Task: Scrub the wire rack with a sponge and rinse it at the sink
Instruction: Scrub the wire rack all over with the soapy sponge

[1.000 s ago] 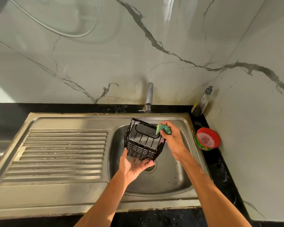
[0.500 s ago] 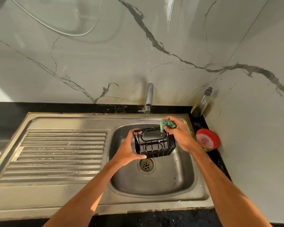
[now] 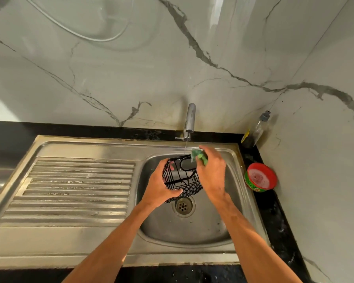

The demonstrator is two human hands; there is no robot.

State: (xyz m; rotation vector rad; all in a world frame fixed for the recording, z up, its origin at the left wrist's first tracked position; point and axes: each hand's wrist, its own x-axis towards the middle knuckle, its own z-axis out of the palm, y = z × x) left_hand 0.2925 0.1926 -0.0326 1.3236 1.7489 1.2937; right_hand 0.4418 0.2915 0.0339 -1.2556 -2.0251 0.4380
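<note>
Over the steel sink (image 3: 236,180), left hand (image 3: 160,186) grips the wire rack (image 3: 180,180) while right hand (image 3: 212,172) pinches the sponge (image 3: 198,155).

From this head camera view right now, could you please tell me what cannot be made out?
- Green sponge: blurred and partly wrapped by the right hand.
- Black wire rack: its sides are covered by the left hand and the right hand.
- Round red-lidded tub label: too small to read.
- Clear bottle label: too small.

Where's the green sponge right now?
In the head view, the green sponge is gripped in the right hand, pressed at the wire rack's far upper edge over the sink basin, just below the tap.
</note>
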